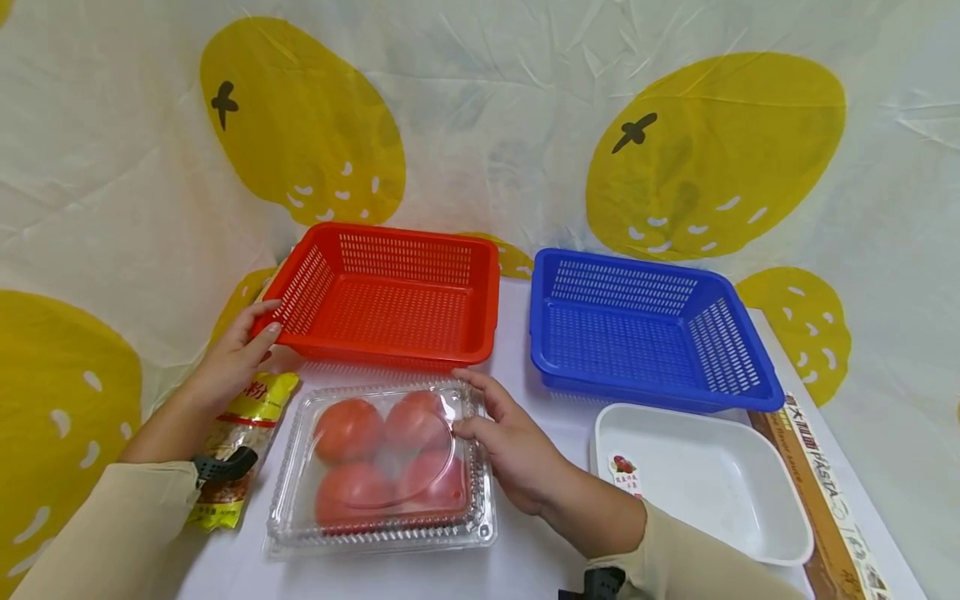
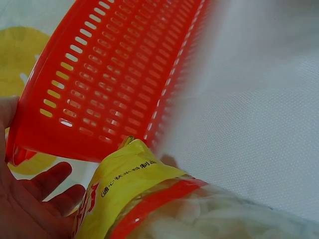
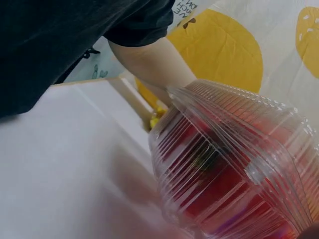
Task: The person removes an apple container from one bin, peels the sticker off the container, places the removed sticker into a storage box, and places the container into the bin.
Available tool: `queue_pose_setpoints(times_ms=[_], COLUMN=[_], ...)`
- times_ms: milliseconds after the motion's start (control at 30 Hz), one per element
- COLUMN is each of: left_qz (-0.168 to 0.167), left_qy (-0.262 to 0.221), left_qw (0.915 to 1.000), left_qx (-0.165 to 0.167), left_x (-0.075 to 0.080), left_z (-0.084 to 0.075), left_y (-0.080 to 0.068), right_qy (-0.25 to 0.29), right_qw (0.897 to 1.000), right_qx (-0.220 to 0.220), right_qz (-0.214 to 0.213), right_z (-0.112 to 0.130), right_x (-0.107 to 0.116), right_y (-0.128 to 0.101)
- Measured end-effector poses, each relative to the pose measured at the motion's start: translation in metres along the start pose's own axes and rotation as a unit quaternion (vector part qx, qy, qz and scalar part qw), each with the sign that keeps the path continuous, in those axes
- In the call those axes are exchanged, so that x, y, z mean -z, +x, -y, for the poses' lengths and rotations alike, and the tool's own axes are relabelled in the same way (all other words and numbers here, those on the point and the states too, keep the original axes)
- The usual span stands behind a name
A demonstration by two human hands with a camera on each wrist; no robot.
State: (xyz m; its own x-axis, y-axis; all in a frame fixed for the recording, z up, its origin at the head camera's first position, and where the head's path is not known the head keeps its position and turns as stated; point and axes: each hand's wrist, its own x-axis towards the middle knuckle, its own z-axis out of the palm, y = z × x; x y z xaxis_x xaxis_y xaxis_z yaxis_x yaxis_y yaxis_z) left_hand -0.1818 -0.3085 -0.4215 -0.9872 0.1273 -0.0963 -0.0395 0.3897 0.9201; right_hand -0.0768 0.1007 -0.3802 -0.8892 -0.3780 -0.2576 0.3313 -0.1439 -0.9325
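Observation:
A clear plastic clamshell box (image 1: 378, 533) with several tomatoes (image 1: 348, 429) inside lies before me, its lid down. My right hand (image 1: 517, 450) grips the box's far right corner, thumb on the lid; the right wrist view shows the box's ribbed side (image 3: 199, 169) close up. At the near left corner of the red basket (image 1: 397, 237), my left hand (image 1: 238, 354) holds the rim. Below that hand lies a yellow-topped bag (image 1: 251, 408) of pale dry food. In the left wrist view, loosely bent fingers (image 2: 52, 184) hang between the basket and the bag.
A blue basket (image 1: 652, 392) stands at the back right, with nothing in it. In front of it sits a white tub (image 1: 705, 483) with a small sticker. A long brown pasta package (image 1: 813, 500) lies along the right edge. Patterned cloth (image 1: 495, 108) hangs behind the table.

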Motion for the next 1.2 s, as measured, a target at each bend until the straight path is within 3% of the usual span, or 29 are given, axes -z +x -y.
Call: queue_pose_setpoints(times_ms=[300, 600, 800, 1033, 1200], left_qz=[-0.004, -0.013, -0.006, -0.008, -0.011], left_qy=[0.028, 0.035, 0.031, 0.015, 0.015], left_qw=[0.9994, 0.9992, 0.9995, 0.9998, 0.9996], left_qx=[-0.019, -0.014, -0.002, 0.012, 0.023], left_x=[0.000, 0.000, 0.001, -0.001, -0.001], left_z=[-0.001, 0.001, 0.000, -0.001, -0.002], left_y=[-0.002, 0.000, 0.002, 0.002, 0.000], right_qy=[-0.003, 0.009, 0.009, 0.003, 0.025], right_qw=[1.000, 1.000, 0.999, 0.996, 0.996], right_qx=[0.012, 0.011, 0.028, 0.016, 0.011], right_qz=[0.000, -0.013, -0.033, -0.083, -0.089], right_z=[0.025, 0.056, 0.079, 0.102, 0.111], right_x=[0.004, 0.008, 0.012, 0.015, 0.014], right_y=[0.002, 0.015, 0.038, 0.075, 0.101])
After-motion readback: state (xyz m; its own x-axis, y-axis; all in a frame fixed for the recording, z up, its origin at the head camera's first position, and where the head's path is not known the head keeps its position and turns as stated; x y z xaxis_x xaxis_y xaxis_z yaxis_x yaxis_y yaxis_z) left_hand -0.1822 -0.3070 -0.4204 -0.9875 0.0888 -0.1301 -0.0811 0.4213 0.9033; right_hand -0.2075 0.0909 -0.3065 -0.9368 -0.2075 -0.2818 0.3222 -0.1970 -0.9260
